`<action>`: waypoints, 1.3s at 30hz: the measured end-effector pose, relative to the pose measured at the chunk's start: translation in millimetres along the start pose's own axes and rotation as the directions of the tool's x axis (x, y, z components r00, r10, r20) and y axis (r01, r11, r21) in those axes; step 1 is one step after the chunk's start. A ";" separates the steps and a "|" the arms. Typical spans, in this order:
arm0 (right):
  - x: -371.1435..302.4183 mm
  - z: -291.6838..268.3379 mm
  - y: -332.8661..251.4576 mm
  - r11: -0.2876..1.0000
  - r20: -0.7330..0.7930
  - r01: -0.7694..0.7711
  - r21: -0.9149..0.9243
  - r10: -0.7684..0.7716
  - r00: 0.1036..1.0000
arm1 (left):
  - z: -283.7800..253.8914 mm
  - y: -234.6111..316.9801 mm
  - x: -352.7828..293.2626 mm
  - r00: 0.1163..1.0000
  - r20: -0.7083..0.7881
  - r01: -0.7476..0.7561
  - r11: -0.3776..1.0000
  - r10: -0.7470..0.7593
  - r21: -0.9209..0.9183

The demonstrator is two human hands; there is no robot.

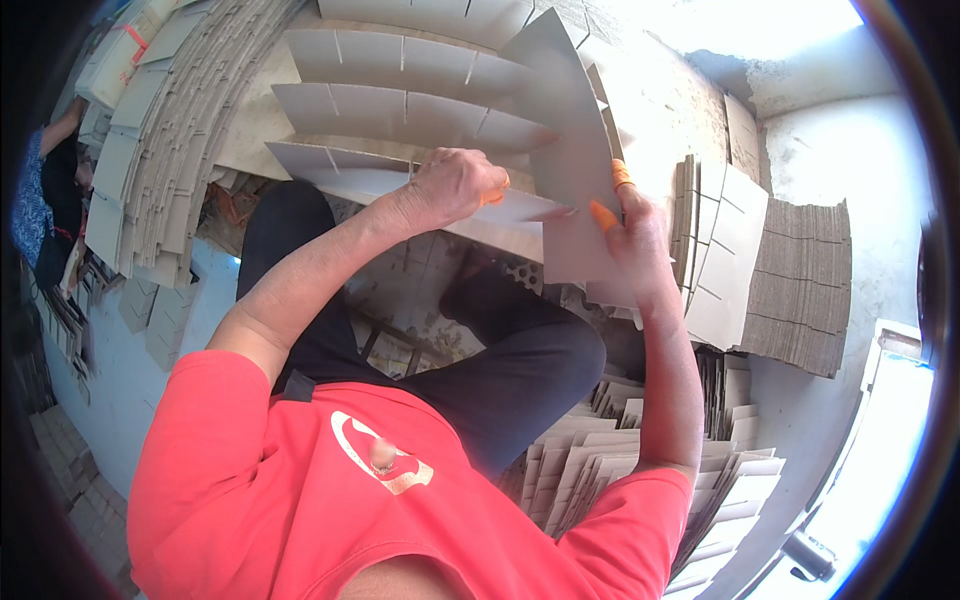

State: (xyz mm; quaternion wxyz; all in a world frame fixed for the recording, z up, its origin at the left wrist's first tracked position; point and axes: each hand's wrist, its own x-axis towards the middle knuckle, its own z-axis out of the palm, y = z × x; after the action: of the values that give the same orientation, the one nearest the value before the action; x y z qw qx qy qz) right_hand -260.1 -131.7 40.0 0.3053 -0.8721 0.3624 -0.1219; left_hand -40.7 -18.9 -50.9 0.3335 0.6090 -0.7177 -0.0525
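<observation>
Past my red shirt (330, 500) and dark trousers (520, 370), my left hand (447, 188) is curled nearly closed, orange on a fingertip, by the nearest strip (345, 165); I cannot tell whether I pinch it. My right hand (642, 235) is partly closed, orange-capped thumb and finger holding the right edge of a broad panel (575, 130). The panel is smooth, plain and pale grey, set across the right ends of the strips. These stand on edge in rows on a pale work surface (248, 135), long, thin and matt grey, narrow slots cut down from their top edges. Off to the right stands a thick grey-brown stack (800, 290); leftward, layered card (170, 130), then a person's blue patterned sleeve (32, 200).
</observation>
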 end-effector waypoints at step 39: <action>-10.9 -5.7 36.9 0.967 -0.032 -0.070 0.245 0.080 0.996 | -16.7 -88.7 112.5 0.988 0.146 0.022 0.983 -0.050 0.185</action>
State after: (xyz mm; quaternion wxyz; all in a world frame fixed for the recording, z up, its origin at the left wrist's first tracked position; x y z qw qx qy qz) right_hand -290.8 -146.8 21.6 0.4069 -0.8109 0.3837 -0.1722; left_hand 38.8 -138.1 -34.0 0.2204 0.6442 -0.7314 -0.0380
